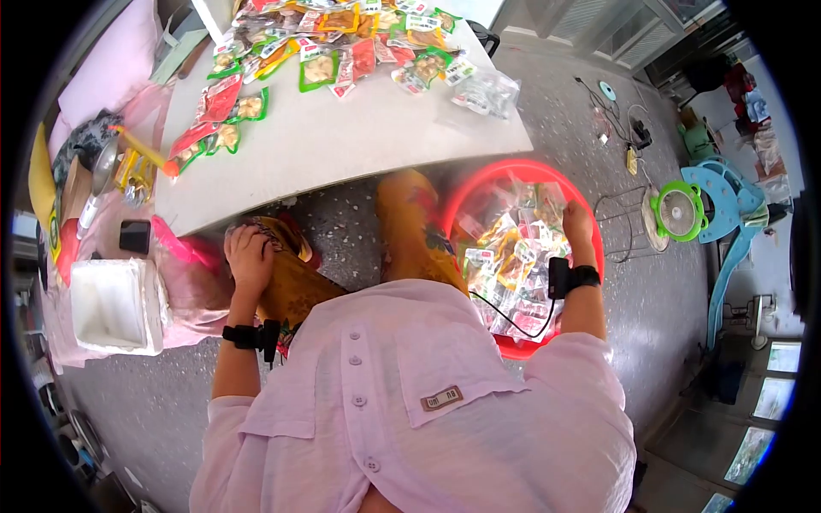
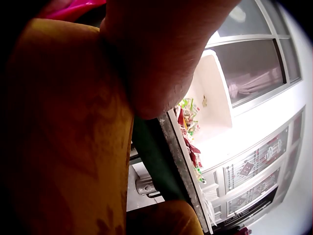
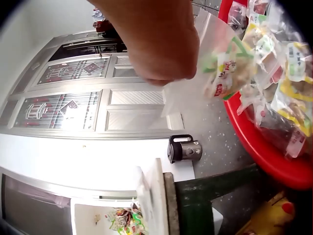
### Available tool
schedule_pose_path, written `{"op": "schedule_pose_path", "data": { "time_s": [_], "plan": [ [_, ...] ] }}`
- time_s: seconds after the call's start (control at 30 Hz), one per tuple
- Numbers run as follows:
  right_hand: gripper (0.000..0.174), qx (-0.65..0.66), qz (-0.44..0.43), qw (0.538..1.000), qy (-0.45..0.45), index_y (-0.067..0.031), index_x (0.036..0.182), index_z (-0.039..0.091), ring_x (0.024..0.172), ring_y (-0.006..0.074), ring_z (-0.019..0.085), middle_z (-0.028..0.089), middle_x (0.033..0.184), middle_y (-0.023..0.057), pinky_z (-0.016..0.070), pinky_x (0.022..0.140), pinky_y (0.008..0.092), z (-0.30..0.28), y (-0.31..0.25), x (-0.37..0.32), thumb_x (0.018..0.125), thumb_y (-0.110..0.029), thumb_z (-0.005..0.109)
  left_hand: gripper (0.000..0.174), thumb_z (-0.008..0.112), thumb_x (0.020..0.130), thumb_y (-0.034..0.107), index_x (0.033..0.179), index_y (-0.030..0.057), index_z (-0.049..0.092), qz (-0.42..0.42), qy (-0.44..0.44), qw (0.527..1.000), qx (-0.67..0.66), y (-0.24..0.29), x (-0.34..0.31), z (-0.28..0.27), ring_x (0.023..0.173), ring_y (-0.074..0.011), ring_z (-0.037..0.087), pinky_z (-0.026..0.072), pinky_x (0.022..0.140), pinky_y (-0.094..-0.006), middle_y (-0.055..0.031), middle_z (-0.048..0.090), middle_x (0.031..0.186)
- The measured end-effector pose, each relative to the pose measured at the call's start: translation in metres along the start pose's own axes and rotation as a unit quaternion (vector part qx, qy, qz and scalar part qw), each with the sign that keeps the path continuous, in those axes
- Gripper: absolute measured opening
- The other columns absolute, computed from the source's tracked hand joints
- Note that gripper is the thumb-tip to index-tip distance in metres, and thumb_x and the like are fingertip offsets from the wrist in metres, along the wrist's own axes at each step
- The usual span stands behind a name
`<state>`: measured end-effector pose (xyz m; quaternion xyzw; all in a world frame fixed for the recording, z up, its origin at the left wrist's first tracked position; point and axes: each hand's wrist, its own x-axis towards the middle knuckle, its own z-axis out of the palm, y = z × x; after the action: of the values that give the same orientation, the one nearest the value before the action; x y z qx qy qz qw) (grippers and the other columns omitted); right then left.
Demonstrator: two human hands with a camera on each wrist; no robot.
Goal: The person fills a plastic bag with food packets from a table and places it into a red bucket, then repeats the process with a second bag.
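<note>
My left hand (image 1: pixel 249 254) rests on the left knee, on yellow-brown patterned trousers (image 1: pixel 299 286); in the left wrist view the hand (image 2: pixel 156 58) lies against the cloth. At the right, over the edge of the red basin (image 1: pixel 596 256), my right hand (image 1: pixel 579 224) has its fingers curled. The right wrist view shows that hand (image 3: pixel 156 44) gripping a clear plastic bag (image 3: pixel 183 98), with a green-edged snack packet (image 3: pixel 227 73) showing in or behind it. Its fingertips are hidden there. Many small snack packets (image 1: pixel 513 261) fill the basin.
A pale table (image 1: pixel 342 141) ahead holds many coloured packets (image 1: pixel 318 68) and a clear plastic bundle (image 1: pixel 487 92). To the left are a white foam box (image 1: pixel 111 303) and a phone (image 1: pixel 134 236). A green fan (image 1: pixel 680 212) and blue chair (image 1: pixel 727 201) stand right.
</note>
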<state>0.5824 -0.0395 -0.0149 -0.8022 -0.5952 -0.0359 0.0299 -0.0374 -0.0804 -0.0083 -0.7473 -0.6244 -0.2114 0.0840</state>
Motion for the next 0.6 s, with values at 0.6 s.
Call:
{"op": "schedule_pose_path", "data": {
  "time_s": [0.6],
  "plan": [
    [0.012,0.46,-0.223,0.859,0.008,-0.0011,0.082,0.051,0.071,0.0284,0.052,0.053,0.075,0.0147,0.0418,0.063,0.0312,-0.006,-0.235,-0.03,0.073,-0.009,0.052,0.032,0.053,0.07,0.011,0.1,0.002,0.048,-0.154,0.134,0.966,0.156,-0.136,-0.041,-0.076,0.096,-0.0348,0.043,0.0332,0.085,-0.0406,-0.0181,0.049,0.101]
  ]
}}
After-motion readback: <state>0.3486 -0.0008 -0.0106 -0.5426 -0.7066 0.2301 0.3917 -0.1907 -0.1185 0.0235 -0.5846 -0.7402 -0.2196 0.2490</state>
